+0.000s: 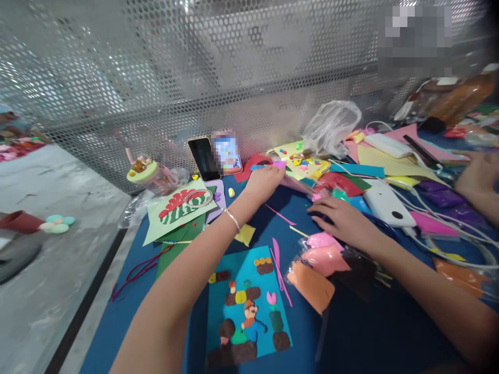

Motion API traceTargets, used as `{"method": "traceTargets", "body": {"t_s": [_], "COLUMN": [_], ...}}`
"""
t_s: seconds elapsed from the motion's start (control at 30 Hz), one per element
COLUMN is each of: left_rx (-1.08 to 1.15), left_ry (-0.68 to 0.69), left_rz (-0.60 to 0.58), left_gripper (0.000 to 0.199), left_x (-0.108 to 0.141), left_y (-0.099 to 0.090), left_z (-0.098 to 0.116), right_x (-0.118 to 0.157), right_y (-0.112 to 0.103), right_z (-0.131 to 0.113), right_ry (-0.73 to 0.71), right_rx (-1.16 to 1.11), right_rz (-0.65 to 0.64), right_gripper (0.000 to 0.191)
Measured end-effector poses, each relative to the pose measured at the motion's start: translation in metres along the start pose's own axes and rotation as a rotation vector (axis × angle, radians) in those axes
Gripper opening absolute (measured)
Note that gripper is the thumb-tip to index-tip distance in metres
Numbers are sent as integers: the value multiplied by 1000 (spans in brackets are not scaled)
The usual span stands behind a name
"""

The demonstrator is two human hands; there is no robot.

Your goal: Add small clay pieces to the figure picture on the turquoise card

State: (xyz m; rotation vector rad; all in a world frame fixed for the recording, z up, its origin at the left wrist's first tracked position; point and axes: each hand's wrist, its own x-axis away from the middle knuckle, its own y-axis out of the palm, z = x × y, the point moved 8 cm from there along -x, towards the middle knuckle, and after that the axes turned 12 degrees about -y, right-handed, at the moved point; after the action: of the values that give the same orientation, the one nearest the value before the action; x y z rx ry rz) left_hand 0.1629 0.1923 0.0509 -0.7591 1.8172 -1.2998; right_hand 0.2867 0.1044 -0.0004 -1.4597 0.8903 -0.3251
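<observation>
My left hand point(265, 183), with a bracelet at its wrist, is closed on a clear plastic packet point(294, 184) near the middle of the blue table. My right hand point(338, 217) hovers over or rests on colored clay packets, its fingers spread, near the packet's right end. Below it lie a pink clay packet point(325, 259) and an orange one point(311, 285). Nearer to me is a blue sheet point(268, 265) bearing a clay figure in a red cap, brown blocks and a pink flower. Pink modeling tools point(279, 270) lie beside the sheet's right edge.
Two phones point(205, 158) lean against a perforated metal panel point(253, 62). A lidded cup point(146, 176) and a watermelon picture point(171, 208) are at the left. A white power bank point(388, 202) with cables lies at the right, near another person's hand point(477, 179).
</observation>
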Motion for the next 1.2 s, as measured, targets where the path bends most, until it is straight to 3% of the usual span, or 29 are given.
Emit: {"method": "traceTargets", "body": {"t_s": [0.17, 0.37, 0.63, 0.8, 1.03, 1.13, 1.2], "left_rx": [9, -11, 37, 80, 121, 108, 88], "left_ry": [-37, -63, -187, -298, -391, -327, -123], "left_rz": [31, 96, 135, 85, 41, 190, 306], "left_gripper": [30, 28, 28, 29, 32, 36, 38], "left_x": [-30, -31, -32, -24, -19, -16, -12], "left_y": [-21, -20, -23, -14, -4, -12, -14], "left_z": [0, -10, -40, -56, -60, -47, -17], "right_x": [4, 2, -17, -26, -26, -27, -29], "right_y": [4, 8, -22, -23, -24, -26, -26], "right_z": [11, 21, 51, 66, 80, 83, 85], "right_ry": [10, 62, 88, 1, -23, -31, -30], "right_rx": [238, 470, 490, 447, 441, 436, 437], "right_rz": [-30, -29, 34, 55, 85, 92, 85], "right_gripper": [31, 35, 42, 44, 43, 43, 42]}}
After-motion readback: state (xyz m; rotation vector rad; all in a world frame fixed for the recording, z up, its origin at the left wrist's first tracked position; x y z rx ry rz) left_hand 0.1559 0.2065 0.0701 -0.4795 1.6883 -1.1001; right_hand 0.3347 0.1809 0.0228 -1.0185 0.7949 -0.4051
